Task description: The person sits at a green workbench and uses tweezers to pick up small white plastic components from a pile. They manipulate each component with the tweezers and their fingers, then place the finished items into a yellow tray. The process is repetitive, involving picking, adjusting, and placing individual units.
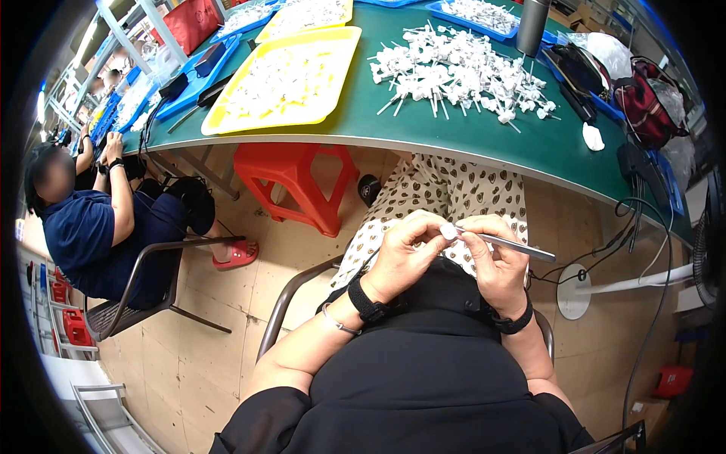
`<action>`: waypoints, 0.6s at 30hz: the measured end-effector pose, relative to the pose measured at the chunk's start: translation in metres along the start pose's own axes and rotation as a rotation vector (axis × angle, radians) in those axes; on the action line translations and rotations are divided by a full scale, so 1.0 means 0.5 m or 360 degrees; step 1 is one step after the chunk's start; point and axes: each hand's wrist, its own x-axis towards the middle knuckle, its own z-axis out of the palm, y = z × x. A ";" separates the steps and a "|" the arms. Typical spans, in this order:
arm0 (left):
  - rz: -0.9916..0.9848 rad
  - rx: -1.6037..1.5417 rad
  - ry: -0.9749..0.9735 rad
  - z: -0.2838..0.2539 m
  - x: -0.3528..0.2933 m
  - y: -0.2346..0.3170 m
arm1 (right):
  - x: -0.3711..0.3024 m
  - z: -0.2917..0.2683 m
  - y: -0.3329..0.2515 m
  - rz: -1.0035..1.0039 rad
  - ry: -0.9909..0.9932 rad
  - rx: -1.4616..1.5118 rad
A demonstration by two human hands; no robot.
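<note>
Above my lap, my left hand pinches a small round white plastic piece between thumb and fingertips. My right hand grips a slim silver metal tool, whose broad end sticks out to the right. The tool's other end meets the white piece or lies just beside it; my fingers hide its tip, so its exact kind does not show. On the green table ahead lies a large loose heap of white plastic parts with thin stems. To its left, a yellow tray holds more small white pieces.
A red stool stands under the table. At left, a co-worker sits in a chair. Blue trays, a dark bottle and a dark red bag are on the table. Cables hang at right near a fan.
</note>
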 end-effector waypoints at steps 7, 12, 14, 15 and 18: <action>-0.0060 0.0049 -0.0015 -0.002 -0.001 -0.001 | -0.010 0.002 0.005 0.0116 0.0178 0.0210; -0.0050 0.0034 -0.0011 -0.001 0.001 0.013 | -0.011 -0.002 0.001 0.0191 0.0198 0.0280; 0.0018 0.0129 0.0030 -0.008 0.005 0.022 | -0.010 -0.001 -0.001 0.0208 0.0214 0.0321; 0.0071 0.0185 0.0070 -0.014 0.013 0.033 | -0.007 0.000 -0.007 0.0220 0.0235 0.0359; 0.0488 0.0393 0.0278 -0.065 0.072 0.068 | -0.005 -0.001 0.002 0.0207 0.0257 0.0409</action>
